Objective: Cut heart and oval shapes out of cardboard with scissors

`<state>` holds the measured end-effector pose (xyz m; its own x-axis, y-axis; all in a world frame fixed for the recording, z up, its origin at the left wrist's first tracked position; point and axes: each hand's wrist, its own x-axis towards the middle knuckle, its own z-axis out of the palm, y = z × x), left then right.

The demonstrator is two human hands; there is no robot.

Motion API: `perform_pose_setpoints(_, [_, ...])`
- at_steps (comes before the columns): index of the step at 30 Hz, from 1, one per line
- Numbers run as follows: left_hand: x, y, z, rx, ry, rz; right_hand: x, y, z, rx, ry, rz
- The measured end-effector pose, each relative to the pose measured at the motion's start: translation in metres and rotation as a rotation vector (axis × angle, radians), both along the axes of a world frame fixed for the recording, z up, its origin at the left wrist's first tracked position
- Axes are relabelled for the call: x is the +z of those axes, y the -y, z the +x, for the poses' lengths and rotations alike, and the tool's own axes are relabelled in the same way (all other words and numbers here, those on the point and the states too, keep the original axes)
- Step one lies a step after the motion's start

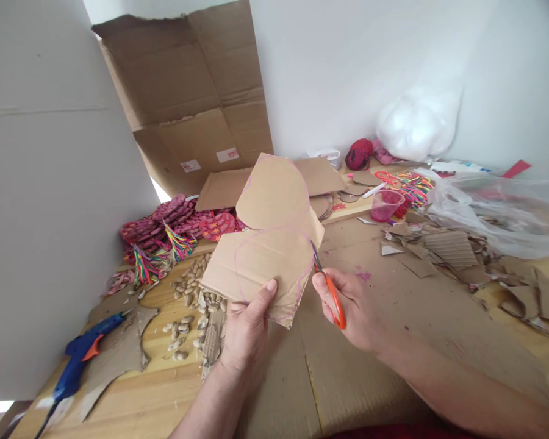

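Smooth walls [338,67] rise behind orange-handled scissors [333,299] touching flat, pink-outlined cardboard [274,198].

Cardboard [274,259] hides fingers of the left hand [246,323]; the bottom edge crops the cord [47,421]; print on the labels [227,155] is unreadably small.

We hold a tilted tan cardboard piece [273,247] with pink outlines, orange-handled scissors [337,305] at its right edge.
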<state>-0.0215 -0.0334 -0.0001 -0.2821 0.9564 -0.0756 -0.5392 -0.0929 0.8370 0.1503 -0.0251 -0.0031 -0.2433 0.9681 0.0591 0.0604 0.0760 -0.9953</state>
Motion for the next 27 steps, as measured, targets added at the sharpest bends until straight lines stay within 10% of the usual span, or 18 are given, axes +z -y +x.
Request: perform_pose_setpoints(27, [0.000, 0.005, 0.000, 0.050, -0.157, -0.075, 0.008, -0.004, 0.003, 0.046, -0.006, -0.053])
